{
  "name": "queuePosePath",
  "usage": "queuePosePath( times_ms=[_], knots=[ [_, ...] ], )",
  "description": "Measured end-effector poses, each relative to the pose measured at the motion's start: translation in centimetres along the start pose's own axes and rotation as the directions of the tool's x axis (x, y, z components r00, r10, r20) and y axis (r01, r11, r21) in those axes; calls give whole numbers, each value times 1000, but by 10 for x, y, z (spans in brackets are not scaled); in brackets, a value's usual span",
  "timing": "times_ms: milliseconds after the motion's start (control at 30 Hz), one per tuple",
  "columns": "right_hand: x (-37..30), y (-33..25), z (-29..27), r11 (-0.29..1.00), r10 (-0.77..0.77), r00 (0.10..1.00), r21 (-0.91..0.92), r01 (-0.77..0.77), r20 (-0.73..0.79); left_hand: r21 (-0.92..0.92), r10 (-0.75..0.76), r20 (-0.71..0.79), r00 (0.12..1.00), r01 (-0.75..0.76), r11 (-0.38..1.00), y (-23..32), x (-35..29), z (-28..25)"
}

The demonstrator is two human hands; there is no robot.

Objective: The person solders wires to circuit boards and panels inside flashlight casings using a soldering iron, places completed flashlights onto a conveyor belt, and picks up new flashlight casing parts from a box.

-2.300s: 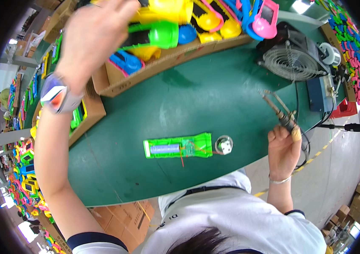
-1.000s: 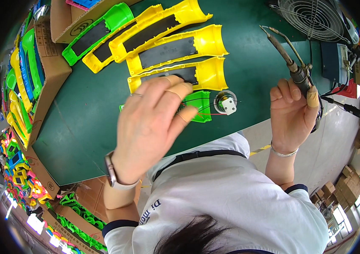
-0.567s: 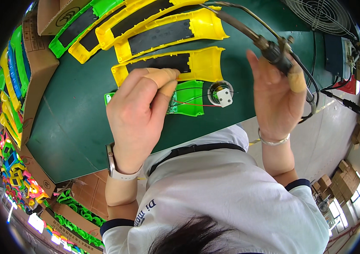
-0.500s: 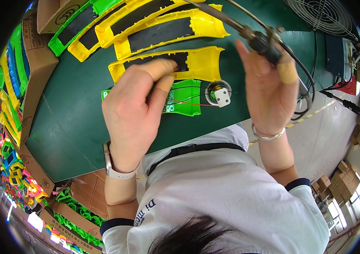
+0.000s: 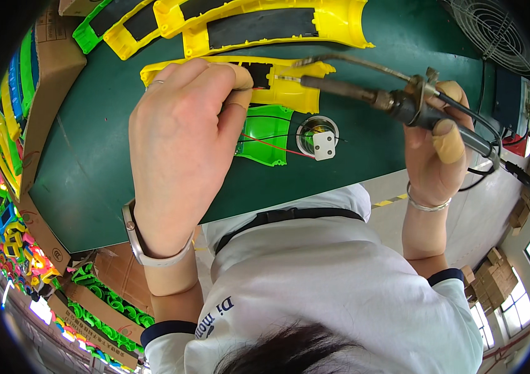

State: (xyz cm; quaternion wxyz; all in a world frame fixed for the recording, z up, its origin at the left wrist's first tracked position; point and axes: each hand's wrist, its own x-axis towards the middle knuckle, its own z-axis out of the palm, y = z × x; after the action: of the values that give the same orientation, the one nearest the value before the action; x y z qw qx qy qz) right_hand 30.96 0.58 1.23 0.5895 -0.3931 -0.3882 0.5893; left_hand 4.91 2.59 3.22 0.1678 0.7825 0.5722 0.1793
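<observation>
My left hand (image 5: 181, 124) is closed in a pinch over a yellow plastic shell (image 5: 302, 93) with a black lining. A thin red bit, seemingly a wire end, shows at its fingertips; the rest is hidden. My right hand (image 5: 436, 137) grips a soldering iron (image 5: 427, 115) with a thin metal feed tube clamped to it. The iron's tip lies over the yellow shell, just right of my left fingertips. Below, partly under my left hand, is a green shell (image 5: 268, 146). Red and black wires run from it to a round metal part (image 5: 305, 144) bearing a white plate (image 5: 325, 145).
More yellow shells (image 5: 340, 22) and a green one (image 5: 84, 37) lie along the far side of the green table (image 5: 84, 199). Cardboard boxes (image 5: 59, 87) with coloured parts stand at the left. A wire fan guard (image 5: 486, 28) and a blue-grey box (image 5: 511, 103) are at far right.
The soldering iron has swung down, its tip now beside my left fingertips. My right hand has moved right and closed round the handle. My left hand keeps its pinch, shifted slightly left in view.
</observation>
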Motion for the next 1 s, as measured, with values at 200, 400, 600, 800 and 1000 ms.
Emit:
queuePosePath(
  times_ms=[200, 400, 600, 800, 1000],
  knots=[
    [-2, -6, 3, 922, 139, 990, -366, -130, 0, 66, -18, 38, 999, 15, 998, 3, 2, -2],
    [-1, -1, 9, 890, 142, 990, -439, -122, 13, 64, -28, 37, 999, 26, 998, 3, 2, -1],
    [-1, -3, 12, 903, 175, 984, -397, -165, -10, 67, -23, 41, 999, 20, 998, 4, 3, -2],
    [-3, -3, 17, 900, 187, 982, -395, -184, -31, 63, -10, 48, 999, 7, 998, 3, 4, -3],
    [-10, -3, 24, 900, 178, 977, -381, -210, -119, 79, -1, 65, 998, -4, 997, 4, 5, -4]
  ],
)
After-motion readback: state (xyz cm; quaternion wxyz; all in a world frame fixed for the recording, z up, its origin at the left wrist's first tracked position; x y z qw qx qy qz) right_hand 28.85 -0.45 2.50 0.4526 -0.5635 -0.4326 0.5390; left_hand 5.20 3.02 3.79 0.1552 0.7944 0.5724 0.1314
